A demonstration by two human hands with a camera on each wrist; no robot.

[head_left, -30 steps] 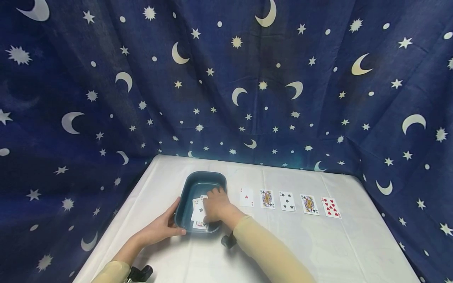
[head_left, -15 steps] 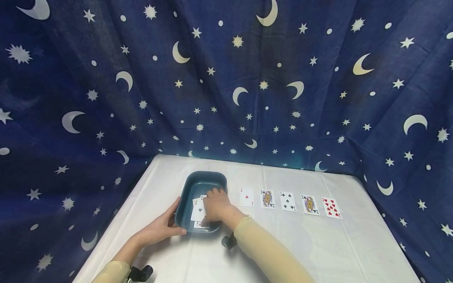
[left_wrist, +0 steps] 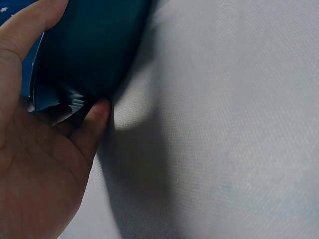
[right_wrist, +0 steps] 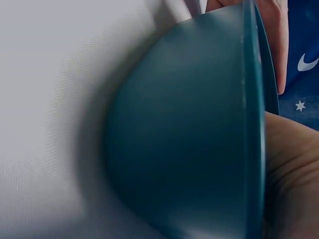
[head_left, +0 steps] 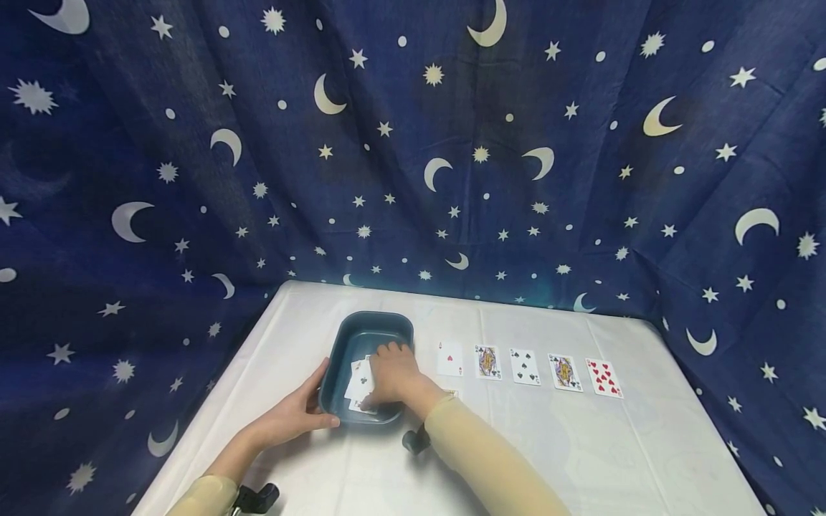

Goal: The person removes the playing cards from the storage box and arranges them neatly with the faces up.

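A dark teal plastic tray (head_left: 348, 331) stands on the white-covered table, with several playing cards (head_left: 360, 381) lying overlapped near its front end. My left hand (head_left: 287, 417) grips the tray's near left corner, thumb along the front and fingers at the side; the left wrist view has this hand (left_wrist: 40, 159) close against the tray wall (left_wrist: 94, 45). My right hand (head_left: 395, 376) reaches over the right rim into the tray, with bent fingers and its thumb at the lower card. In the right wrist view the tray wall (right_wrist: 184, 124) hides its fingers, so I cannot tell whether it pinches a card.
Right of the tray lies a row of face-up cards: an ace of hearts (head_left: 449, 360), a face card (head_left: 487, 362), a spade card (head_left: 525, 367), another face card (head_left: 565, 373) and a heart card (head_left: 604, 378). Another card (head_left: 454, 393) is mostly hidden behind my right sleeve.
The cards inside the tray have slid and turned slightly, toward the left and front, beside my right thumb. My left hand and the tray have stayed put.
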